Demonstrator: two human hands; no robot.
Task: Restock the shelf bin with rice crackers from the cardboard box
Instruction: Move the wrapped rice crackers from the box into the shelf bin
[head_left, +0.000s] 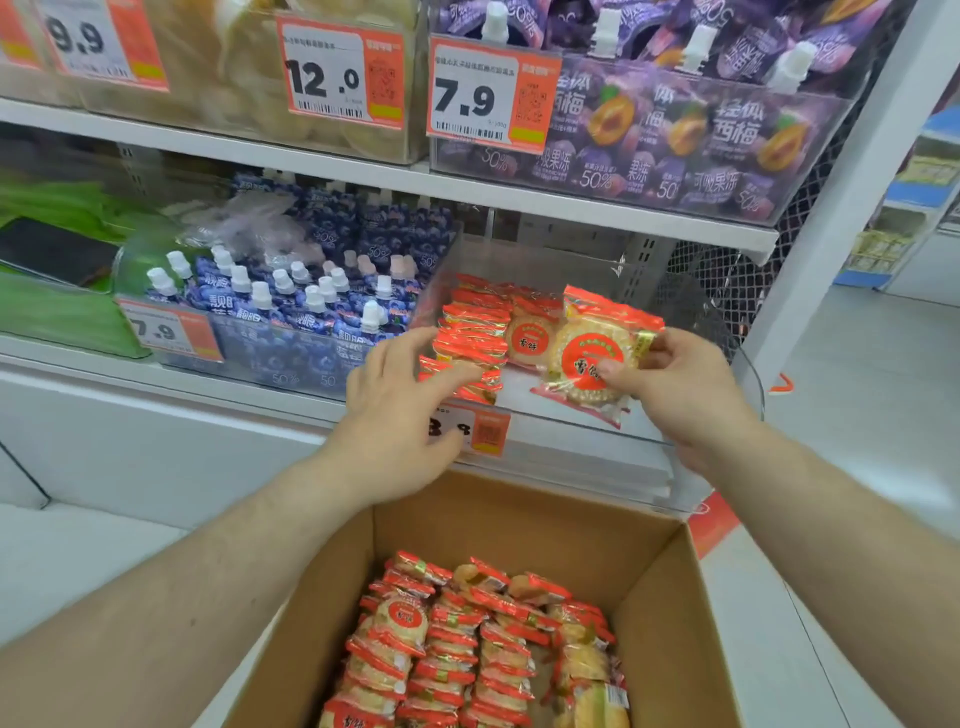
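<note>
Both hands are up at the clear shelf bin (587, 431) at centre right of the frame: the right hand (680, 384) pinches a rice cracker packet (592, 358) by its right edge, thumb on the printed face and fingers behind, holding it tilted above the bare right half of the bin floor; the left hand (400, 410) is spread wide and holds nothing, its fingertips (467, 373) touching the front end of the row of packets (475, 343) stacked on edge along the bin's left side. Just behind the held packet another packet (530, 338) leans face-out against that row. The cardboard box (519, 514) sits below, at lower centre, open and well filled with more packets (467, 644) on edge. The step in hand looks like setting this packet into the bin, so it would pay to turn it upright and slide it in beside the leaning one, printed face forward, starting a second row rather than dropping it flat. The left hand seems best kept steadying the stacked row so it does not topple into the gap as the new packet goes in. A light pinch is wise, since the crackers would likely crack under pressure, and the crinkly wrapper may slip. The orange price tag (485, 431) on the bin's front lip should not be knocked.
</note>
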